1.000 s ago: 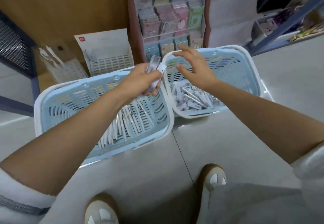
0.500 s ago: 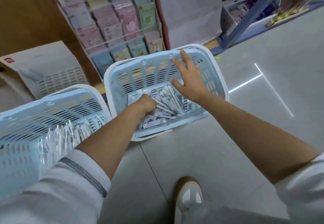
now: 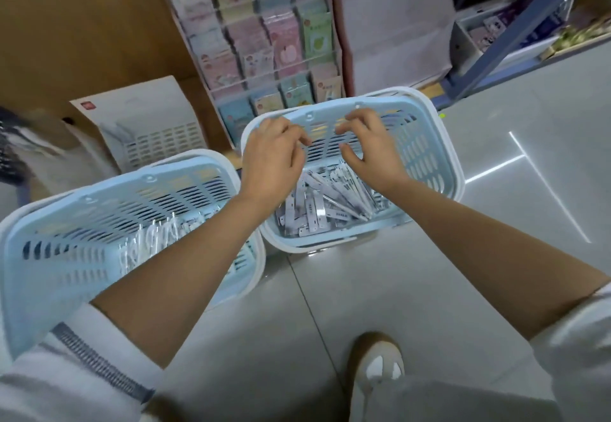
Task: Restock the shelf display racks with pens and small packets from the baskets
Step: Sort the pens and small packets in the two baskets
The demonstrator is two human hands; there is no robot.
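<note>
Two light-blue baskets stand on the grey floor. The right basket [image 3: 429, 157] holds a heap of small white packets [image 3: 324, 203]. The left basket [image 3: 82, 223] holds pens in clear wrappers [image 3: 148, 243]. My left hand [image 3: 271, 160] hovers over the near-left part of the right basket, fingers loosely curled downward, with nothing visible in it. My right hand [image 3: 370, 147] hovers beside it over the same basket, fingers spread and bent, empty. Behind the baskets stands the clear display rack [image 3: 264, 41] with rows of pastel packets.
A white slotted pen display stand [image 3: 148, 124] leans against the wooden panel at the left. A blue shelf frame [image 3: 502, 38] with goods stands at the right. My shoe [image 3: 377, 365] is on the floor tiles in front of the baskets.
My left hand carried packets from over the left basket into the right basket, let them go, and has lifted out empty. My right hand drew in beside it. The view swung right.
</note>
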